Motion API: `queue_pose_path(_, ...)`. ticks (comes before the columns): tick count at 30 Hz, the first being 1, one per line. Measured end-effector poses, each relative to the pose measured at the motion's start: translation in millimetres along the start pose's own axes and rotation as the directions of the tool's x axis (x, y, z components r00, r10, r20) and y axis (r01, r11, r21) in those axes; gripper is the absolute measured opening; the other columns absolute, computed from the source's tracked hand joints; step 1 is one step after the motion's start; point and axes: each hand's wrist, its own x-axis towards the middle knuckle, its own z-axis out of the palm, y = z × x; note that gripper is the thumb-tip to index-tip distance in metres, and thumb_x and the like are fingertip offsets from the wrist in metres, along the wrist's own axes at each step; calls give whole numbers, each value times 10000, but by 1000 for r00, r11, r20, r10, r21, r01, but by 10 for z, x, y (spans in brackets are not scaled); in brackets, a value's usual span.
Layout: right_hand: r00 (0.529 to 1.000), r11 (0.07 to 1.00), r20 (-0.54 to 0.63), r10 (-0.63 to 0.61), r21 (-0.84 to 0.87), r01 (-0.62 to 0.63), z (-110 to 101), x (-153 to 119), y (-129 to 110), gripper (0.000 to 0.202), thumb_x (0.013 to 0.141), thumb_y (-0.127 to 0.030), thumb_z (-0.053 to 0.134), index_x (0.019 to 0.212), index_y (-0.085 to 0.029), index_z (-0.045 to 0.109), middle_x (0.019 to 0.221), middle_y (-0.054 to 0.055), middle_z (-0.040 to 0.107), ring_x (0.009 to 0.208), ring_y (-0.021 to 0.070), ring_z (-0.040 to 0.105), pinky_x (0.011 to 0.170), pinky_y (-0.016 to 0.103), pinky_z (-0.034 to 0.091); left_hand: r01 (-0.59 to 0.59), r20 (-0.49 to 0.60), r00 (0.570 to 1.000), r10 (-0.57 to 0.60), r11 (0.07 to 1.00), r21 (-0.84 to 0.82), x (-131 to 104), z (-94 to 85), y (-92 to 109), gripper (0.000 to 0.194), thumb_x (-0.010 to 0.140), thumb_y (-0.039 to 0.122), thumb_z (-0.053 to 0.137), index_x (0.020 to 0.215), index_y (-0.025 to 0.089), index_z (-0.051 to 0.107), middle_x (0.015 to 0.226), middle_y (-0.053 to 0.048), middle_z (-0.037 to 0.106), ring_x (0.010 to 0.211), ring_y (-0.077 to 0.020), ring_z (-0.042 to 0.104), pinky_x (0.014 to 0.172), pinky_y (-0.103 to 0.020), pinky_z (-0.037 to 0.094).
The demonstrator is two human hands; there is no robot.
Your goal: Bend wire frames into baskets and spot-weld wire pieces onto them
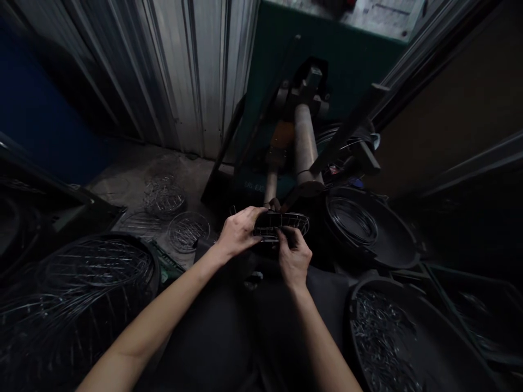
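Note:
A round wire basket (301, 222) is held up in the middle, below the lower arm (271, 185) of a green machine (265, 71). My left hand (240, 231) grips its left end, the thumb below and the fingers over the top. On the near side of the basket, my right hand (294, 256) has its fingers and thumb pinched at the lower rim. The upper rim is close to the tip of the machine's lower arm; whether they touch is hard to tell in the dark.
A dark tub (453, 337) of small metal pieces stands at lower right, and a pan (396, 239) with wire rings (353, 220) behind it. Wire grids (98, 264) fill a container at left. More wire rounds (189, 231) lie on the floor.

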Motion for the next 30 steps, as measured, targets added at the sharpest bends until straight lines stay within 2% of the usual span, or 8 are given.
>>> queue_pose_path(8, 1000, 1000, 1, -9, 22, 9, 60, 7, 16, 251, 854, -419, 523, 865, -187, 619, 755, 2, 667, 582, 131, 580, 637, 266, 475, -96, -58, 993, 105, 986, 140, 5, 49, -64, 497, 771, 167, 638, 1235, 170, 459, 1197, -86, 586, 1133, -217, 553, 1033, -372, 420)
queue_pose_path(14, 1000, 996, -5, -6, 83, 6, -73, -62, -68, 273, 840, -414, 558, 982, -192, 626, 894, 23, 693, 770, 153, 646, 765, 283, 507, -82, -62, 994, 90, 989, 120, 39, 59, -37, 519, 731, 165, 661, 1212, 167, 467, 1143, -73, 600, 1058, -202, 589, 889, -297, 499)
queue_pose_path(17, 997, 995, -80, 20, 101, -12, -534, -231, -39, 350, 799, -391, 618, 1087, -191, 609, 1046, 63, 682, 928, 182, 647, 857, 312, 500, -63, -39, 997, 67, 994, 84, -16, -25, 19, 533, 705, 166, 673, 1197, 159, 471, 1119, -65, 607, 1011, -194, 606, 843, -279, 506)
queue_pose_path(20, 965, 978, -231, 128, -133, -162, -1286, -460, 281, 387, 762, -450, 617, 1041, -182, 642, 1042, 99, 680, 925, 229, 645, 836, 353, 506, -23, 66, 998, 20, 999, 37, -114, -103, 143, 551, 695, 178, 675, 1206, 167, 469, 1120, -57, 609, 991, -196, 614, 830, -286, 508)
queue_pose_path(23, 900, 732, -319, 296, -529, -429, -2074, -744, 863, 431, 721, -505, 539, 952, -164, 669, 960, 166, 692, 936, 326, 636, 826, 439, 488, 27, 235, 971, -32, 999, 25, -211, -47, 358, 546, 718, 237, 668, 1224, 163, 476, 1124, -73, 610, 994, -216, 617, 824, -307, 513)
queue_pose_path(26, 733, 329, -212, 646, -790, -518, -2628, -1034, 1511, 440, 659, -551, 518, 865, -190, 660, 773, 179, 693, 787, 381, 660, 720, 501, 504, 0, 419, 908, -4, 1000, 11, -286, 130, 580, 562, 702, 193, 675, 1234, 136, 501, 1134, -109, 609, 1042, -247, 603, 974, -399, 447)
queue_pose_path(28, 646, 272, -89, 758, -857, -437, -2806, -1186, 1889, 339, 600, -548, 548, 720, -240, 620, 664, 127, 677, 731, 355, 671, 689, 466, 526, -47, 492, 868, 74, 997, -67, -343, 205, 617, 655, 670, 131, 685, 1287, 144, 465, 1245, -131, 558, 1195, -284, 511, 1099, -517, 280)
queue_pose_path(30, 658, 314, 13, 753, -886, -342, -2857, -1294, 2169, 208, 565, -479, 546, 573, -271, 544, 601, 101, 659, 705, 332, 679, 671, 419, 540, -26, 501, 859, 105, 987, -162, -445, 163, 531, 798, 667, 179, 718, 1377, 191, 354, 1392, -132, 435, 1338, -320, 337, 1105, -623, 139)
